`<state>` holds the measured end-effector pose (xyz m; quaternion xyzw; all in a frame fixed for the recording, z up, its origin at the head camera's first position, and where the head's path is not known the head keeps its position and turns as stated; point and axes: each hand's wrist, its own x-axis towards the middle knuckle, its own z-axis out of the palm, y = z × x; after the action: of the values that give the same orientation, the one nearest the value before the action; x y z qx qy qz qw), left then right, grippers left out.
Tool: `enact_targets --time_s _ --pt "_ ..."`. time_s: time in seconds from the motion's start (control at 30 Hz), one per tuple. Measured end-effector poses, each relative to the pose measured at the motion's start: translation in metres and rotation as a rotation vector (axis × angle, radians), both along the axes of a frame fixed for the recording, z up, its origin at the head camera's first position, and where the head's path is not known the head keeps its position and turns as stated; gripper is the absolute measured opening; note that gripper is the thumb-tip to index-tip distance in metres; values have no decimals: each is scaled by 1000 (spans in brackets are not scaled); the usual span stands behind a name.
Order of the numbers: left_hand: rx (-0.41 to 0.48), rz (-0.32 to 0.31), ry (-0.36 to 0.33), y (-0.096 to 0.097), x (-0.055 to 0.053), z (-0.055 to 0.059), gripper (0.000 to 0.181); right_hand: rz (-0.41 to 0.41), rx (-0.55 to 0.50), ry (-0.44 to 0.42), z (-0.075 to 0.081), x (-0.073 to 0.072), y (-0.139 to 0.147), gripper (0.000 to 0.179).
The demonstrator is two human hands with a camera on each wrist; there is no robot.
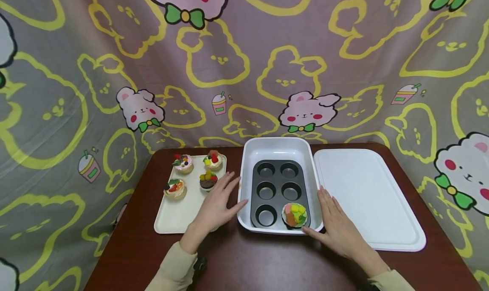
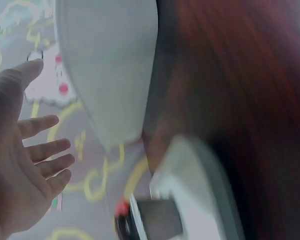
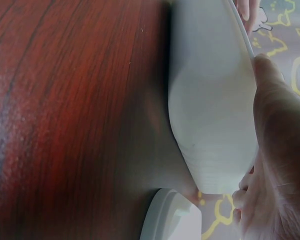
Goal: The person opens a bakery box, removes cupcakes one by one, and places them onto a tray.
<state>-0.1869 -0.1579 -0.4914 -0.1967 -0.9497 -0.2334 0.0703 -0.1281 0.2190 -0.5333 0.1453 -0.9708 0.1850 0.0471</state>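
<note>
A deep white rectangular basin (image 1: 249,151) stands in the middle of the table. Inside it lies a dark six-cup muffin pan (image 1: 277,185), whose front right cup holds a toy cupcake (image 1: 294,214) topped with pink, yellow, brown and green pieces. By the basin's left side my left hand (image 1: 215,208) is spread with its fingers relaxed, holding nothing; a gap separates it from the basin in the left wrist view. My right hand (image 1: 340,229) rests against the basin's right front corner, fingers straight along the side and thumb at the front rim.
On the left, a cream tray (image 1: 173,221) carries several toy cakes, among them a chocolate one (image 1: 208,180) close to my left fingers and a fruit tart (image 1: 175,189). A large white board (image 1: 366,193) lies right of the basin. A patterned curtain (image 1: 259,70) hangs behind the dark wooden table (image 1: 259,261).
</note>
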Motion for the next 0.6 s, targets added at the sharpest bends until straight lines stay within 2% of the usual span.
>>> enact_targets --time_s 0.23,0.33,0.43,0.6 --pt "-29 -189 -44 38 0 0 76 4 7 7 0 0 1 123" --pt "-76 -270 -53 50 -2 2 77 4 13 14 -1 -1 1 123" --pt "-129 -336 -48 60 -6 4 77 4 15 9 -1 -1 1 124" --pt "-182 -422 -80 73 -10 5 78 10 17 14 -2 -1 1 125"
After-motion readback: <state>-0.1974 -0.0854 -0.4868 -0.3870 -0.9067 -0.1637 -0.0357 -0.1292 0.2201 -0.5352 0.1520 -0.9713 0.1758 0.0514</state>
